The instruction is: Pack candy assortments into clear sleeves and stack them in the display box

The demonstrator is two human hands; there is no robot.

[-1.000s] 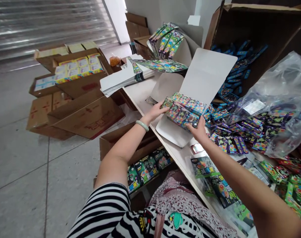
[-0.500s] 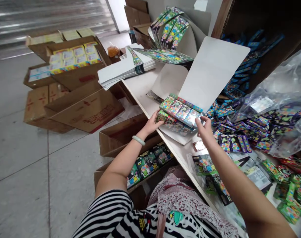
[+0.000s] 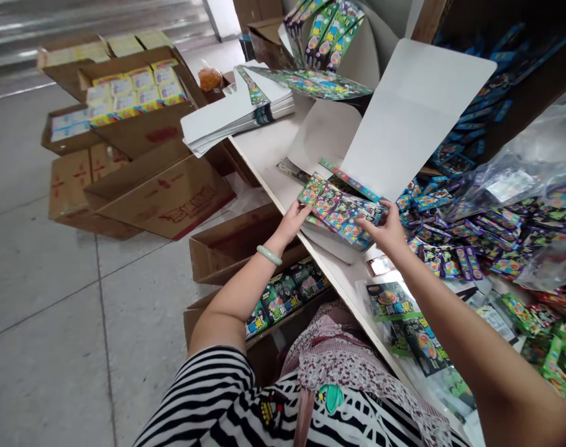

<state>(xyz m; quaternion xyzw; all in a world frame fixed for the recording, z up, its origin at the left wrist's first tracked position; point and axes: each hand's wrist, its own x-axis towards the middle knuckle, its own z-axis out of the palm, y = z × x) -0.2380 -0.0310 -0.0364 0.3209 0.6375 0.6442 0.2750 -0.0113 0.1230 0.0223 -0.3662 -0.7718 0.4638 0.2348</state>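
Between my two hands lies a row of colourful small packets (image 3: 341, 210), side by side and tilted, above an open printed card box. My left hand (image 3: 292, 225) grips the row's left end, with a pale green bangle on that wrist. My right hand (image 3: 386, 231) holds the right end, thumb on top and fingers at the far side. The box's tall white flap (image 3: 415, 118) stands up behind, and a narrow printed edge (image 3: 350, 179) shows along the row's far side. What lies under the packets is mostly hidden.
White-backed cards (image 3: 238, 127) are stacked at the table's left edge. Heaped packets (image 3: 492, 233) and clear plastic bags (image 3: 529, 167) cover the right side. Cartons (image 3: 161, 198) stand on the floor at left; a carton of dark printed boxes (image 3: 283, 298) sits below the table edge.
The row of packets has tilted, now showing its patterned faces more fully. My right hand has shifted slightly right and up, its thumb now over the row. The camera view has moved a little.
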